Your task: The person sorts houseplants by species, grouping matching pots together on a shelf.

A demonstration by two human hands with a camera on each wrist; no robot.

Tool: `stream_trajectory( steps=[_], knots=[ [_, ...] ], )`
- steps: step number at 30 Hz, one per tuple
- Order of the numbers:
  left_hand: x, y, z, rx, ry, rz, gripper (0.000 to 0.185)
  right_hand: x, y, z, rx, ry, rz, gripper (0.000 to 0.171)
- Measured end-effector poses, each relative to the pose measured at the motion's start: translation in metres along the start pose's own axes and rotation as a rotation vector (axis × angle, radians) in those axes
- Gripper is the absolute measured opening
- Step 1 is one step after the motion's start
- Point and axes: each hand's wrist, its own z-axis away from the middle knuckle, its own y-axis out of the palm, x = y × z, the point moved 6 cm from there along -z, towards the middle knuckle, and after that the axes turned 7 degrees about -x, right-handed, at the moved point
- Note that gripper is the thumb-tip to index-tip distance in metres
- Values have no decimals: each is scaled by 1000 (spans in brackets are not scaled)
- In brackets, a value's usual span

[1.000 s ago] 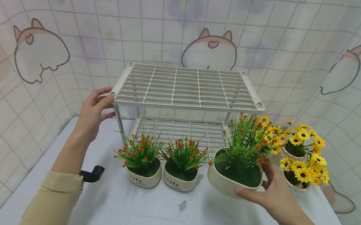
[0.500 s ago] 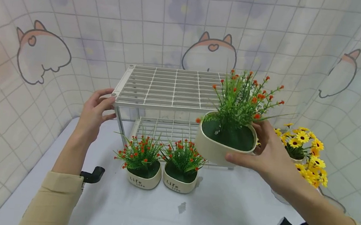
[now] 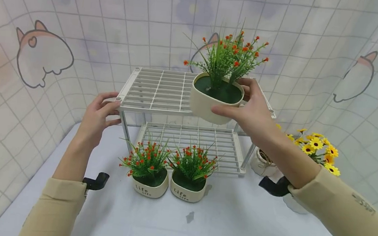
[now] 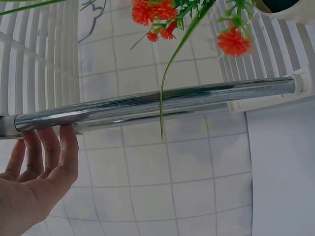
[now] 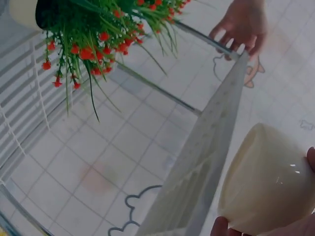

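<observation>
My right hand (image 3: 255, 115) grips a cream flowerpot (image 3: 207, 106) by its side, thumb across the front. Green grass and small red flowers rise from it. In the head view it overlaps the upper shelf's front edge; the right wrist view shows the pot (image 5: 268, 187) beside that shelf, apart from it. My left hand (image 3: 96, 118) holds the front left corner of a white two-tier wire rack (image 3: 164, 91), its fingertips against the metal post (image 4: 162, 101). Two similar potted plants, left (image 3: 149, 188) and right (image 3: 186, 192), stand on the table before the rack, lettered "Life".
Yellow artificial flowers (image 3: 316, 143) in white pots stand right of the rack, partly behind my right forearm. The lower shelf (image 3: 187, 133) sits low over the white tablecloth (image 3: 233, 225). A tile-patterned curtain (image 3: 100, 7) hangs behind and at both sides.
My right hand has lifted the potted plant from low on the right, up and leftward to the upper shelf's height. My left hand stays at the rack's corner.
</observation>
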Motion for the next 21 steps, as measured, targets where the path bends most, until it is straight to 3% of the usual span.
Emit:
stream_trajectory(
  steps=[8,21],
  knots=[
    [4,-2,3,-26,-34,-24,53,-6,37,-39,12,-4,-39,89],
    [6,-1,2,-30,-36,-12,52,-7,88,-71,-6,21,-32,92]
  ],
)
